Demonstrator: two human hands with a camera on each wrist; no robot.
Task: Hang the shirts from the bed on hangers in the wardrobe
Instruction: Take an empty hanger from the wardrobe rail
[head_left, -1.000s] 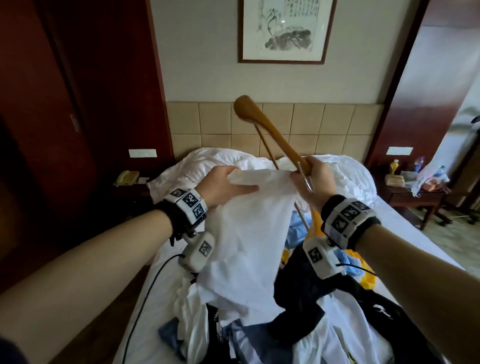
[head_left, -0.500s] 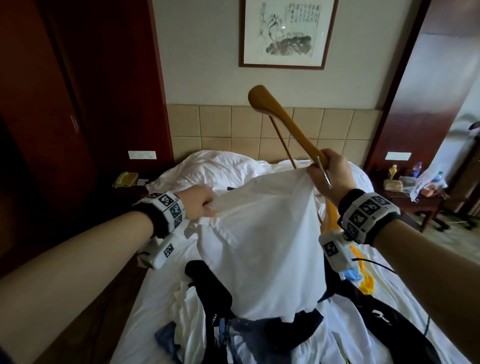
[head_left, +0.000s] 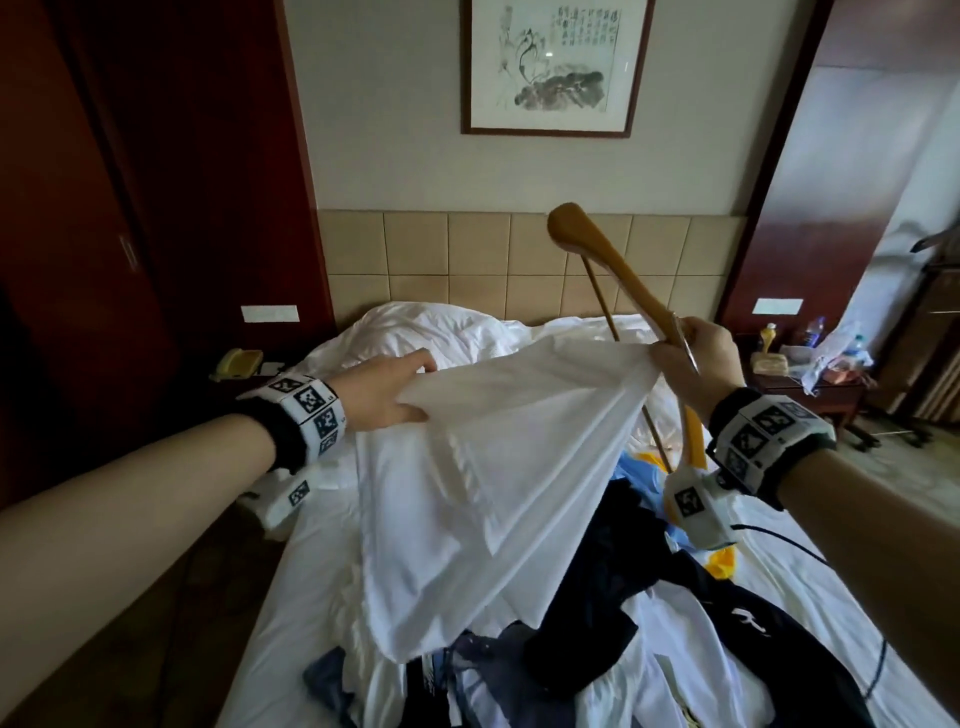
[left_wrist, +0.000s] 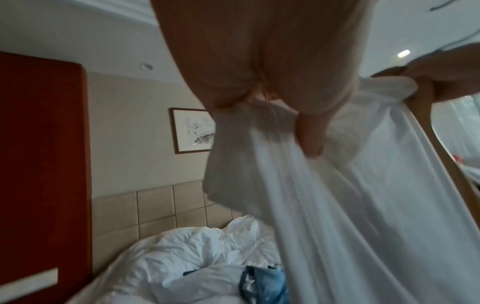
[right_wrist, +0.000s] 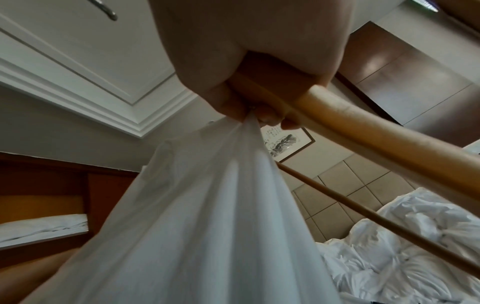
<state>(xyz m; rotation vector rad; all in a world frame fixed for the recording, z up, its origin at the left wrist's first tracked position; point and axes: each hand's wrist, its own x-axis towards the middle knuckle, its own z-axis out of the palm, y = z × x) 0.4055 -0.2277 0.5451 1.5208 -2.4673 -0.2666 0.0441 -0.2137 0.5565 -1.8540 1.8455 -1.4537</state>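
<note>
Head view. We see a white shirt (head_left: 483, 467) stretched between both hands above the bed (head_left: 311, 597). The left hand (head_left: 382, 392) pinches one upper corner of the cloth, thumb beneath and fingers over the edge. The right hand (head_left: 698, 361) grips the other corner and also a wooden hanger (head_left: 613, 275), whose rounded end points up and away towards the padded headboard (head_left: 467, 260). The hanger's thin lower bar runs down behind the shirt. The shirt's lower part hangs onto a pile of clothes (head_left: 597, 623), dark, white, blue and yellow, heaped on the sheet. A rumpled duvet (head_left: 415, 338) lies at the head of the bed. A framed picture (head_left: 550, 65) hangs on the wall above. A side table (head_left: 810, 384) with bottles stands to the right of the bed.

Left wrist view. The left hand (left_wrist: 262, 67) has its grip closed on bunched white cloth (left_wrist: 324, 205), one finger pressed down the front of the fabric. The shirt falls away to the lower right. Duvet (left_wrist: 194, 253) and a blue garment (left_wrist: 262, 283) lie below.

Right wrist view. The right hand (right_wrist: 246, 61) clamps the hanger (right_wrist: 363, 127) in its fist, and the fingertips (right_wrist: 267, 119) pinch a gathered point of the shirt (right_wrist: 207, 226). The hanger's thin bar crosses behind the cloth.
</note>
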